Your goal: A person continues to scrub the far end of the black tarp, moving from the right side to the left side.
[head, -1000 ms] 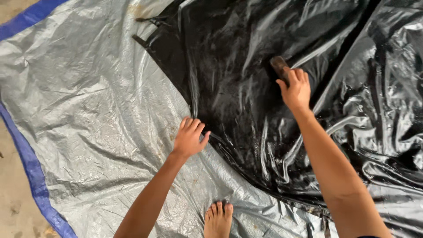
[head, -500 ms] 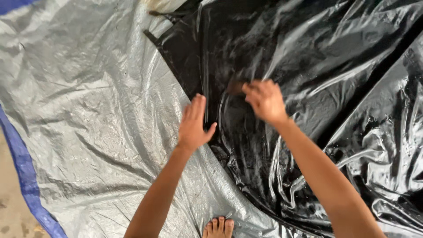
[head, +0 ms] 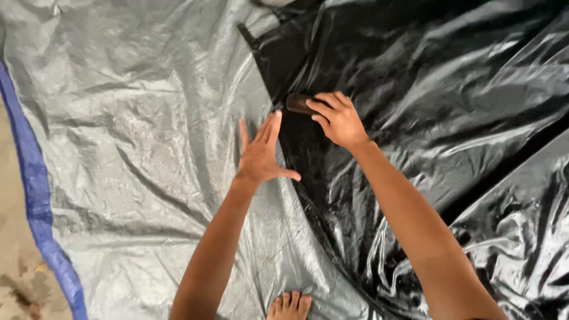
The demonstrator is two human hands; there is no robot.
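Left hand (head: 261, 155) lies flat, fingers spread, on the silver tarp (head: 136, 136) beside the black plastic sheet (head: 427, 101). Right hand (head: 338, 118) clamps a small dark block (head: 298, 104) just beyond the left fingertips. Hard pressing there could probably snag or tear the thin sheet.

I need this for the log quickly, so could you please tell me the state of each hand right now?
Left hand: open, fingers spread flat on the silver tarp.
Right hand: closed on a small dark brown block pressed against the black plastic sheet.

Bare sandy floor (head: 15, 261), a blue-edged grey tarp (head: 148, 148) spread directly on it, crinkled black plastic sheet (head: 444, 89) on top.
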